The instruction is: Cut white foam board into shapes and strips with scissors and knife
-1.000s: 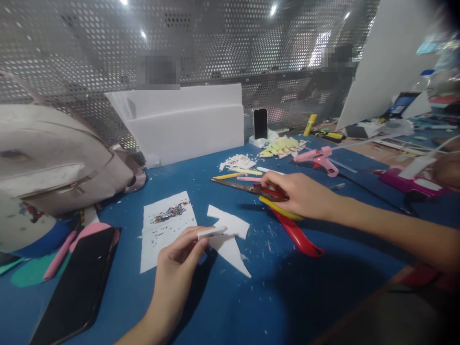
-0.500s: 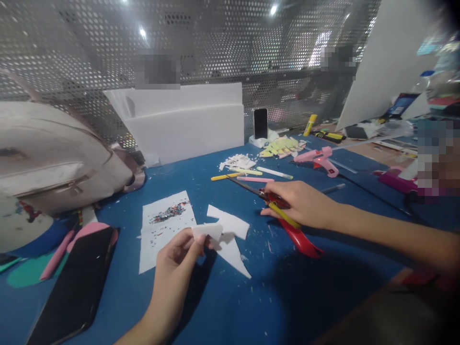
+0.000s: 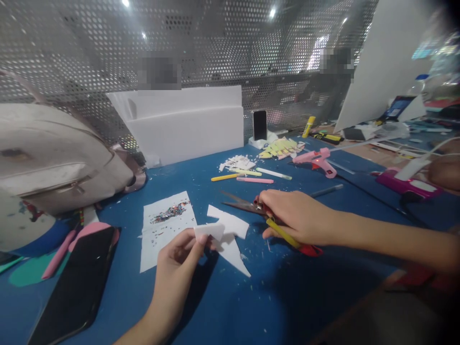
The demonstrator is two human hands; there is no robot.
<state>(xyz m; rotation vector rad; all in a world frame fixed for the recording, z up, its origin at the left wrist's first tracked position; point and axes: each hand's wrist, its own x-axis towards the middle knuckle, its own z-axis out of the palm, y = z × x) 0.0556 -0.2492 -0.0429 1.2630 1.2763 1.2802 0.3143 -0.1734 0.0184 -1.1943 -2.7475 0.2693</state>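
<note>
Because the small flat white foam-like piece (image 3: 209,231) looks thin, with clean slanted ends, it should weigh next to nothing and hold its shape under a gentle pinch, though a hard squeeze would probably dent it or crumble a corner. It is near the middle of the scene, apparently raised above the blue tabletop (image 3: 201,311), in front of the angular white offcuts (image 3: 235,224) that lie just to its right and partly behind it. The left hand (image 3: 179,258) has it clamped by the near edge, thumb against fingers, leaving its far edge and right end bare. That edge hold seems sensible: the dry, matt face is unlikely to slip, and the fingers sit away from the blades.

To the right, the right hand (image 3: 294,218) is closed around the grips of the metal scissors with red and yellow handles (image 3: 283,234). Their blades stand slightly apart, pointing left, beyond the offcuts and clear of the pinched piece. They look rigid and far heavier than the foam, best gripped by the handles, as here. How each finger sits in the loops cannot be told. Left of the offcuts, the white sheet strewn with glitter (image 3: 148,256) looks easily disturbed.
</note>
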